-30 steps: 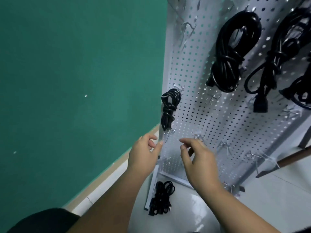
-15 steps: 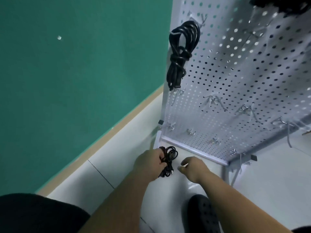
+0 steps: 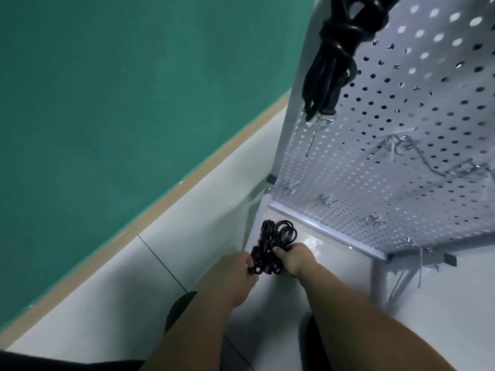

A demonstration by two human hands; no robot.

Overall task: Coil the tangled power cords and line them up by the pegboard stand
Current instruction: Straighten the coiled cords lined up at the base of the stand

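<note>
Left hand (image 3: 235,271) | right hand (image 3: 294,257) | both clutch tangled power cord (image 3: 273,245), my 6 o'clock, beneath pegboard stand (image 3: 401,156) | right just joined (I judge coiling can start)

The room light is soft and rather dim, with a cool cast. Daylight comes through the pegboard (image 3: 401,116) from behind, so its far upper holes glow white. A glare patch shines on the glossy floor (image 3: 321,240) beneath. The metal hooks (image 3: 401,148) are smeared by blur, the hanging cord (image 3: 329,62) looks soft, and straight edges bow near the corners.
</note>
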